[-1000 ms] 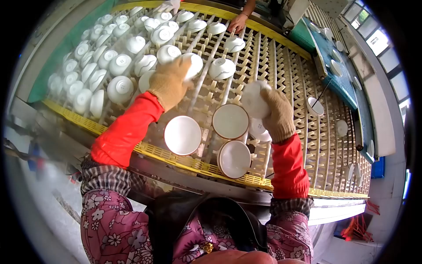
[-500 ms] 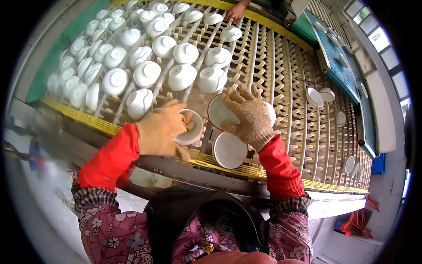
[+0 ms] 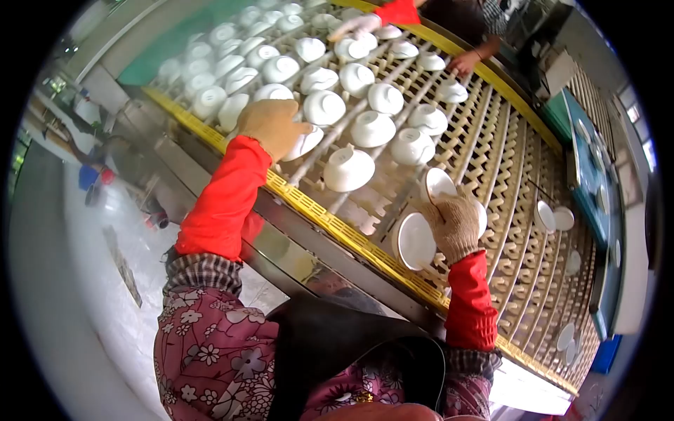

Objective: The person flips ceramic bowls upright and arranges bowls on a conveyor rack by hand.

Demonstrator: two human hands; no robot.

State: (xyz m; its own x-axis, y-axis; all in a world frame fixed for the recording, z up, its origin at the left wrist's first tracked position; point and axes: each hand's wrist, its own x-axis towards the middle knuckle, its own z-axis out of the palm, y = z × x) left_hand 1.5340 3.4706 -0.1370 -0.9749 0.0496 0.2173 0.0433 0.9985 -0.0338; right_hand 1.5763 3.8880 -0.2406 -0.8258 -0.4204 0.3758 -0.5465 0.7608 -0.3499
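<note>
A broad rack point(image 3: 519, 154) of pale rods and pegs runs slantwise across the view, with a yellow strip point(image 3: 351, 237) along the person's side of it. At the right stands a blue belt point(image 3: 586, 189), with a few bowls on it. The person wears a dark apron point(image 3: 330, 351) over a flowered sleeve point(image 3: 217, 351), and red cuffs point(image 3: 217, 203) cover both forearms.

Across the rack, a co-worker's gloved hand point(image 3: 359, 27) rests at some bowls near the far side, and another bare hand point(image 3: 465, 63) lies by the far edge.

The person's left hand point(image 3: 272, 128), in a tan glove, is stretched over the near side of the rack, fingers spread a little above a bowl point(image 3: 305, 146) that they partly hide; whether it grips that bowl cannot be told. The right hand point(image 3: 453, 224), in a knitted glove, is bent in among three bowls: one below its fingers by the yellow strip point(image 3: 415, 241), one above point(image 3: 440, 182), and one partly hidden behind it point(image 3: 481, 217). How firmly it holds any of them cannot be told.

Most of the white bowls point(image 3: 373, 129) sit upside down or tipped, crowding the left part of the rack. Two more point(image 3: 545, 217) lean side by side farther right.
</note>
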